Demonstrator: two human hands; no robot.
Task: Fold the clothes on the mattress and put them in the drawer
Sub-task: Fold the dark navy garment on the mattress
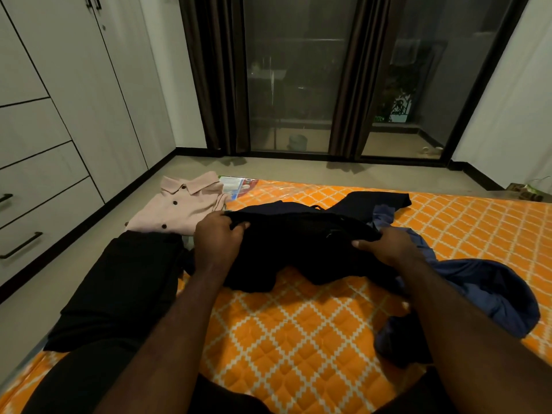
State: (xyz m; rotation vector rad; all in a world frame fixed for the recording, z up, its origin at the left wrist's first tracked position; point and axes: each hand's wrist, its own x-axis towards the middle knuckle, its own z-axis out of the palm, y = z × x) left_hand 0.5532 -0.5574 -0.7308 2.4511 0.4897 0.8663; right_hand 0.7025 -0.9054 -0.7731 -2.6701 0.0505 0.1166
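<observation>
Clothes lie spread over the orange quilted mattress point(298, 324) with its white diamond pattern, and from my remote seat I watch both hands working at the middle of the pile. My left hand point(216, 234) has its fingers curled round one end of a crumpled black garment point(298, 249), and my right hand point(385, 245) pinches the other end, thumb on top. The cloth stretches between them while its lower edge sags onto the mattress. I cannot tell what kind of garment it is. Just right of it, passing under my right forearm, lies a loose slate-blue garment point(493, 291), bunched and unfolded. Behind the black one a dark navy piece of clothing point(373, 201) lies flat. At the far left corner rests a pale pink collared shirt point(182, 207) with dark buttons, folded, touching a plastic-wrapped printed label point(239, 185). Nearer me along the left edge sits a flat black folded cloth point(119, 279). Across a strip of floor to the left stand white wardrobe drawers point(35, 210) with dark bar handles, all closed. Dark brown curtains point(215, 70) frame glass sliding doors point(298, 85) at the far wall.
</observation>
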